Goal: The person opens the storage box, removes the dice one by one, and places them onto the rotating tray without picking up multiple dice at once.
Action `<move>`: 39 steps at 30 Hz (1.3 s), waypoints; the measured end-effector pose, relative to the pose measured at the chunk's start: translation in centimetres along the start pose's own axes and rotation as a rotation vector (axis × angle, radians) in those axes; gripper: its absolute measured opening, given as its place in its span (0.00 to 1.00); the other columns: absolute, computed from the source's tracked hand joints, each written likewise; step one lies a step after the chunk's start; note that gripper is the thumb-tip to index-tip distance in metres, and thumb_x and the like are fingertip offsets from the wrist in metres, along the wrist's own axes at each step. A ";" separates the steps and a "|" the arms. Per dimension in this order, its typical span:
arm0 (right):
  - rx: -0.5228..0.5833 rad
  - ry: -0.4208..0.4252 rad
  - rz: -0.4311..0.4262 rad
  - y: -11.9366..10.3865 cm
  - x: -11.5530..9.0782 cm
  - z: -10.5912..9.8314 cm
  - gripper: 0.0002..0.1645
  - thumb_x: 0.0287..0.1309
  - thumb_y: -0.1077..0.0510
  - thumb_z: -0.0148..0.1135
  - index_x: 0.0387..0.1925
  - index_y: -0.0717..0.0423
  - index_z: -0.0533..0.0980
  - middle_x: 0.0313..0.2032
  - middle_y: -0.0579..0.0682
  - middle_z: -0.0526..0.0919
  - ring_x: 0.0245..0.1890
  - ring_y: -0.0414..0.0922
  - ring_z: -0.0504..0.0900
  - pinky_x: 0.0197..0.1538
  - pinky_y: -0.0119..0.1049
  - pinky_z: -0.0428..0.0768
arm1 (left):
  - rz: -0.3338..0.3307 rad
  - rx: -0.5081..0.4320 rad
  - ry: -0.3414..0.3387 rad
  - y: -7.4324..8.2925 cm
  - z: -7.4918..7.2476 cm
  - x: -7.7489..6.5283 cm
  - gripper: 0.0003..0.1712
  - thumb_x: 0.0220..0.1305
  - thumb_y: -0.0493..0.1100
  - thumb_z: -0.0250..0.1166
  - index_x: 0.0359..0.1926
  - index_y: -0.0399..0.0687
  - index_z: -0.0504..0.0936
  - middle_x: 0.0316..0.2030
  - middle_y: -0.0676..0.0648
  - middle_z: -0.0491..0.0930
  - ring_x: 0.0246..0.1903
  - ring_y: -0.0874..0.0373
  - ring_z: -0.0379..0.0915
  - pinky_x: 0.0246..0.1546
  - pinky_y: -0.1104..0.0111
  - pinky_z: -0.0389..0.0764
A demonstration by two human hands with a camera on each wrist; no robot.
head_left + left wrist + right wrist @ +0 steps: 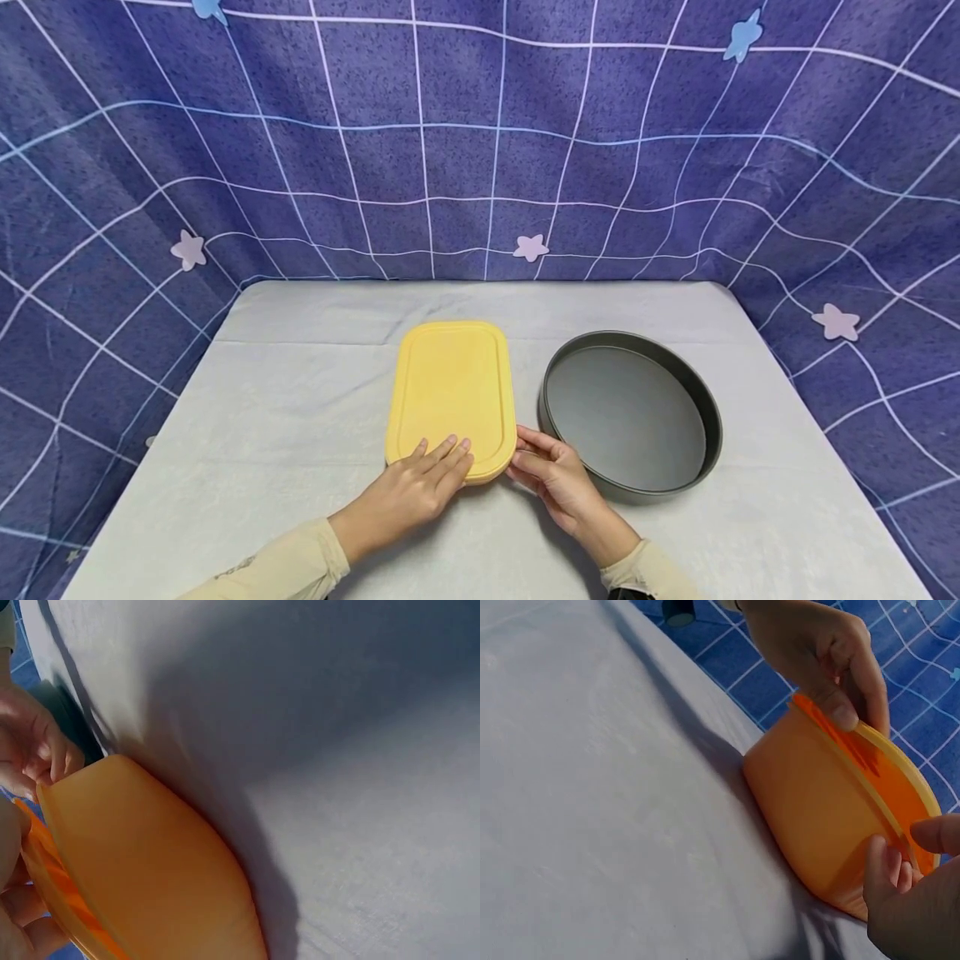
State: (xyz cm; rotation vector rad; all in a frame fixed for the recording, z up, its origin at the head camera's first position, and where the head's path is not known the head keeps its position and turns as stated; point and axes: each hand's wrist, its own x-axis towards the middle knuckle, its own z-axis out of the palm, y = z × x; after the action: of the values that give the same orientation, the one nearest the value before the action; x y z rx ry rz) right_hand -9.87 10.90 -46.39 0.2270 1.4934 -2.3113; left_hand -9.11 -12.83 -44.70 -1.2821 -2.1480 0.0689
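Observation:
A yellow rectangular food container (810,802) stands on the table, its yellow lid (452,392) on top. In the right wrist view the lid's near edge is parted from the container's rim, showing a gap. My left hand (420,489) holds the lid's near edge, fingers spread over its top and thumb (844,714) at the edge. My right hand (558,482) grips the container at its near right corner, with bent fingers at the wall just below the rim and the thumb by the lid's edge. The inside of the container is hidden.
Close by on the right lies a round dark grey baking pan (626,417), near the right hand's knuckles. A whitish cloth (285,400) covers the table. Purple-blue curtains (457,158) with a grid and stars rise behind and at both sides.

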 end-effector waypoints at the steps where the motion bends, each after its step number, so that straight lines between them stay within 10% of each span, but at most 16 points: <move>1: -0.002 0.018 -0.006 0.1 0.0 0.1 0.33 0.56 0.73 0.58 0.63 0.74 0.61 0.43 0.51 0.78 0.41 0.42 0.82 0.47 0.32 0.81 | -0.003 -0.004 0.005 0.0 -0.1 0.0 0.29 0.78 0.39 0.29 0.51 0.36 0.79 0.50 0.41 0.81 0.49 0.51 0.80 0.42 0.58 0.83; 10: -0.028 0.136 -0.017 0.3 0.1 1.2 0.31 0.53 0.71 0.65 0.59 0.70 0.67 0.33 0.47 0.78 0.33 0.40 0.81 0.40 0.31 0.82 | 0.032 0.057 0.013 -0.7 -1.4 0.6 0.27 0.78 0.37 0.30 0.52 0.36 0.79 0.52 0.41 0.81 0.50 0.52 0.79 0.43 0.59 0.83; 21: -0.021 0.143 -0.021 0.3 0.1 1.4 0.31 0.51 0.74 0.62 0.59 0.69 0.67 0.30 0.47 0.78 0.28 0.39 0.80 0.36 0.29 0.82 | 0.246 0.206 0.149 -1.7 -2.2 1.7 0.19 0.71 0.37 0.44 0.48 0.40 0.81 0.44 0.44 0.84 0.41 0.55 0.83 0.34 0.67 0.83; 39: -0.012 0.125 -0.008 0.3 0.0 1.4 0.31 0.53 0.74 0.61 0.60 0.69 0.66 0.29 0.46 0.77 0.30 0.39 0.80 0.37 0.29 0.82 | -0.022 0.253 0.092 -2.5 -4.6 3.0 0.21 0.69 0.28 0.43 0.46 0.39 0.83 0.32 0.45 0.78 0.32 0.52 0.76 0.34 0.66 0.82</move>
State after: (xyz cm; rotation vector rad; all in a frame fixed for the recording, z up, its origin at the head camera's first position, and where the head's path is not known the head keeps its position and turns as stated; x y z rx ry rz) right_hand -9.65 9.48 -46.05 0.3698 1.5690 -2.3320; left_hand -9.56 -12.95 -38.69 -1.0944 -2.0020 0.2588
